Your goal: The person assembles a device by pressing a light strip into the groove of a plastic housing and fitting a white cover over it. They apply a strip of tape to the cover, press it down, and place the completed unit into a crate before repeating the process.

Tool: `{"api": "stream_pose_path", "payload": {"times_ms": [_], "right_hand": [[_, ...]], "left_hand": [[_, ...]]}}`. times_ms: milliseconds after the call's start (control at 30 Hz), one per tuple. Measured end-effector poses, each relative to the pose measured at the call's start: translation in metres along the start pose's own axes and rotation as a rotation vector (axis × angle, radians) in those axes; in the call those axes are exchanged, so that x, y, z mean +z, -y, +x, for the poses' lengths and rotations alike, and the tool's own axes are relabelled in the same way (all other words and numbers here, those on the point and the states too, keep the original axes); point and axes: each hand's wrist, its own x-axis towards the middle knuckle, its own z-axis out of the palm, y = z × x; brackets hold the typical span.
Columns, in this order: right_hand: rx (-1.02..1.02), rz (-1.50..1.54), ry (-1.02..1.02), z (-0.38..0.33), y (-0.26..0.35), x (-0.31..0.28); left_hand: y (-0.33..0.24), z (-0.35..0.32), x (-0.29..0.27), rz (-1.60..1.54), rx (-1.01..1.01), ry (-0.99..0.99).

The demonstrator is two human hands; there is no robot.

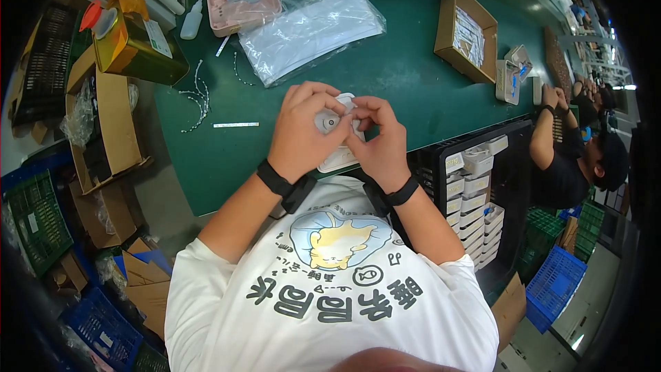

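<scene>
A white plastic part (pixel 330 122) with a small round fitting in it is between my two hands, above the table's near edge. My left hand (pixel 303 124) is closed around its left side, thumb and fingers curled in. My right hand (pixel 381 139) is closed at the other side, its thumb and index finger pinched close to the part. Any small piece between those fingertips is hidden. Below my hands, close to my body, shows part of a pale box-shaped piece (pixel 339 160).
On the green table (pixel 413 110) are a bagged white stack (pixel 310 34), a pink tray (pixel 242 7), a squeeze bottle (pixel 193 19), a strip (pixel 235 125) and beaded strings (pixel 204 96). A carton (pixel 467 33) stands right; stacked white boxes (pixel 474 200) sit below. Another person (pixel 568 151) works at far right.
</scene>
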Motion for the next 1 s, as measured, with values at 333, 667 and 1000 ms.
{"api": "stream_pose_path", "payload": {"times_ms": [333,667,1000], "right_hand": [[-0.316,-0.317,0.139,0.007,0.004,-0.011],[-0.418,-0.394,0.212,0.013,0.014,-0.016],[-0.514,-0.476,0.304,0.021,0.014,-0.016]], "left_hand": [[0.016,0.002,-0.046,0.154,0.008,0.177],[0.008,-0.01,-0.051,0.115,0.062,0.215],[0.007,-0.038,-0.052,0.139,0.137,0.23]]}}
